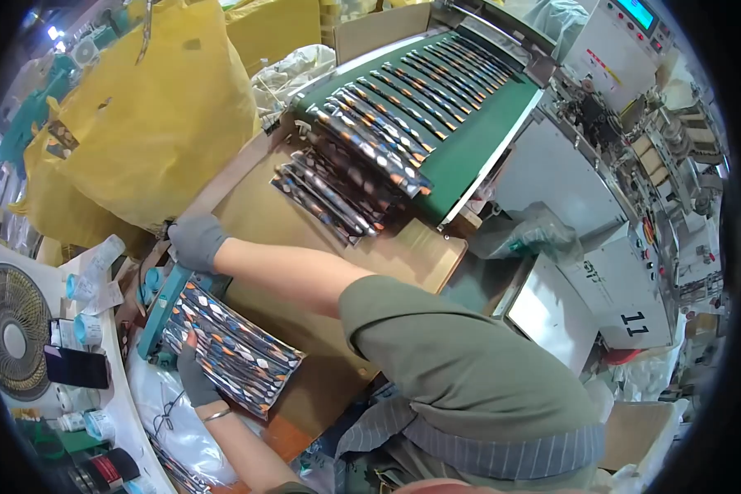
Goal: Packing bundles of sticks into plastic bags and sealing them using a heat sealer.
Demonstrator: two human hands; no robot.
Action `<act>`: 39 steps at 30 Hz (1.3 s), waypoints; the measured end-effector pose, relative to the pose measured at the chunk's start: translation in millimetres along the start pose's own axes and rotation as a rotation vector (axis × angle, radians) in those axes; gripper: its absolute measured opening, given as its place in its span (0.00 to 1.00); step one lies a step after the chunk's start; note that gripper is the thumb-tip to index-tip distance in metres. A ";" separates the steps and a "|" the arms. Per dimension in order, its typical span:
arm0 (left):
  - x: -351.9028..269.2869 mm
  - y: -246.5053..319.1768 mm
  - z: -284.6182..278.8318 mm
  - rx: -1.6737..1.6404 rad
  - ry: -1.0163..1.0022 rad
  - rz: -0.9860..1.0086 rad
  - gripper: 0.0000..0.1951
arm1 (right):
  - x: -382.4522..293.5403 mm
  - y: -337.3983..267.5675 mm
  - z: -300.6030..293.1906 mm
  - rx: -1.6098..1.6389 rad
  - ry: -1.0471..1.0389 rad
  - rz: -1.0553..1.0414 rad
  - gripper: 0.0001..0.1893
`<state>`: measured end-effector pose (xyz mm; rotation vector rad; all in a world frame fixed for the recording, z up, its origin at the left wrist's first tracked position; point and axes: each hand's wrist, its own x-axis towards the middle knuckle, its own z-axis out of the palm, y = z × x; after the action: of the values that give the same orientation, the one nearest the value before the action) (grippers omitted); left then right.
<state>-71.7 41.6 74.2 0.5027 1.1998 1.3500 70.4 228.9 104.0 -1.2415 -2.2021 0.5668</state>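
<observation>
My right hand point(199, 242), in a grey glove, is closed over the upper end of a teal metal bar point(165, 309) on a bench device. Beneath and beside this bar lies a neat bundle of dark, patterned, glossy film packets point(241, 352), blue, orange and white. My left hand point(196, 376), gloved with bare fingertips showing, grips the bundle's near side, thumb on top. A metal bangle is on that wrist. More patterned packets point(327, 197) lie piled at the conveyor's end. Others lie in an overlapping row on the green conveyor belt point(457, 179).
A brown work table point(247, 216) spans the middle. Yellow bags point(167, 111) stand behind it. At left, a white shelf point(120, 395) holds a fan point(13, 339), a phone point(76, 367) and tape rolls. Machine cabinets point(623, 296) stand right, near a clear plastic bag point(531, 234).
</observation>
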 end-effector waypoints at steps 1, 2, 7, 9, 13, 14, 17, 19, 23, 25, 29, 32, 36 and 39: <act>-1.5 -4.4 8.0 0.014 0.001 0.021 0.23 | -1.2 5.2 -1.8 0.021 0.089 -0.018 0.10; 2.2 -11.1 6.9 0.014 0.002 0.012 0.23 | -3.4 10.5 -3.6 0.042 0.179 -0.035 0.10; -1.8 -23.0 15.0 0.113 0.122 0.063 0.24 | -15.2 21.3 -25.2 0.044 0.179 -0.096 0.10; -0.8 -27.7 16.9 0.070 0.138 0.067 0.24 | -18.1 23.4 -36.8 0.075 0.131 -0.070 0.11; -0.9 -26.8 21.4 0.104 0.116 0.076 0.24 | -27.4 22.5 -47.9 0.077 0.128 -0.020 0.12; -1.4 -26.5 25.1 0.114 0.101 0.070 0.24 | -30.7 22.8 -48.5 0.132 0.215 0.008 0.13; -20.2 -10.9 47.7 0.154 0.077 -0.027 0.23 | -61.3 35.1 -49.8 0.252 0.454 0.066 0.18; -43.6 4.6 28.1 0.266 0.197 -0.015 0.26 | -86.6 36.0 -97.6 0.192 0.250 0.098 0.25; -69.8 -28.7 112.4 1.175 0.538 0.748 0.27 | -142.7 211.5 -147.8 0.031 0.774 0.349 0.36; -66.0 -67.3 166.9 1.294 0.267 0.710 0.26 | -174.1 227.1 -160.4 0.424 -0.034 0.682 0.42; 3.4 -149.4 205.2 1.505 0.180 0.795 0.29 | -206.3 176.1 -140.4 -0.058 0.169 0.551 0.44; 7.2 -181.2 233.8 1.526 0.104 0.782 0.32 | -229.6 164.7 -183.2 0.663 0.032 0.391 0.33; -15.8 -182.0 240.8 1.379 0.181 0.760 0.29 | -311.3 166.0 -212.1 0.742 0.317 0.187 0.17; -35.9 -186.0 262.9 1.355 0.187 0.826 0.25 | -386.5 188.0 -211.2 0.565 0.392 0.262 0.11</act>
<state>248.5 55.7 26.6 2.0210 2.1113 1.0183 490.7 4.3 56.4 -1.2041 -1.4298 0.8871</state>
